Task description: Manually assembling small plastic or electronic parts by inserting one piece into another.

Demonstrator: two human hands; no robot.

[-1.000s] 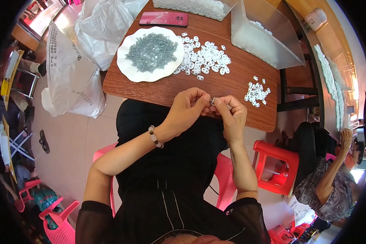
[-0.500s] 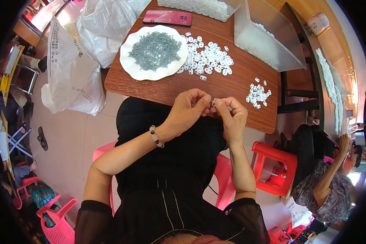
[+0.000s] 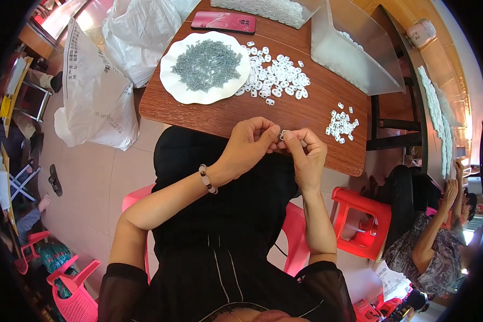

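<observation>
My left hand [image 3: 248, 147] and my right hand [image 3: 309, 155] meet fingertip to fingertip just off the table's near edge, above my lap. Between thumb and finger, the right hand pinches a small white plastic piece [image 3: 283, 134]. The left thumb and fingers are closed right beside it; what they hold, if anything, is hidden. Past my hands lies a pile of white two-hole plastic pieces [image 3: 279, 75]. A white scalloped plate [image 3: 169, 88] heaped with small grey metal pins [image 3: 206, 64] stands left of that pile. A smaller heap of white pieces [image 3: 342, 126] lies at the right.
The brown wooden table [image 3: 198, 112] also carries a pink phone [image 3: 223, 22] and a translucent plastic bin [image 3: 349, 59]. White sacks [image 3: 99, 91] stand on the floor at the left. To the right are a red stool [image 3: 361, 220] and another person [image 3: 426, 252] at a second table.
My hands hold nearly the same pose, fingertips together at the white piece. The view has shifted slightly. At the right, the other person's hands have moved a little.
</observation>
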